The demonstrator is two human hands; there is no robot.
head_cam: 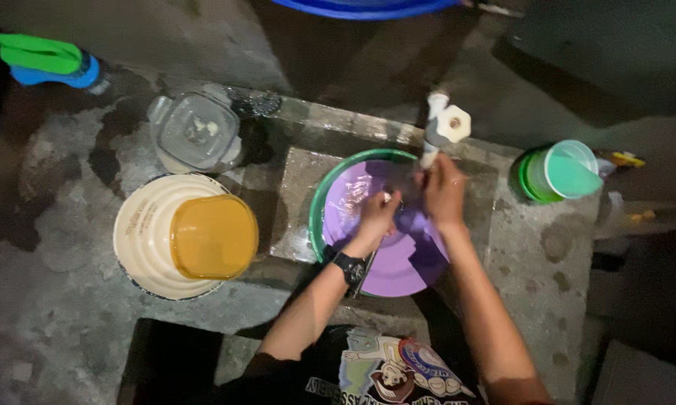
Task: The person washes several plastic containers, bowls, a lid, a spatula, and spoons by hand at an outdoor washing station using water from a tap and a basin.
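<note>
A purple plate (398, 262) is seen lying tilted inside a green basin (324, 196), its round face turned up towards the camera and its lower edge riding over the basin's near rim. Both hands are brought together over the upper middle of the plate, directly below a white tap (444, 127). The left hand (377, 214), with a black watch (351, 267) on its wrist, is curled around something small and pale; what is gripped cannot be made out. The right hand (443, 191) is closed loosely beside it, fingers bent towards the left hand, and whether it pinches anything cannot be told. The plate lies just under and towards the body from both hands; the left hand is set lower over it and so is nearer.

One plate, one basin and one tap are counted. To the left, on the wet concrete slab (533, 247), one cream bowl (147, 240) is seen carrying one orange container (214, 236), with one clear lidded box (195, 133) behind it. One green cup (567, 171) lies on its side at the right.
</note>
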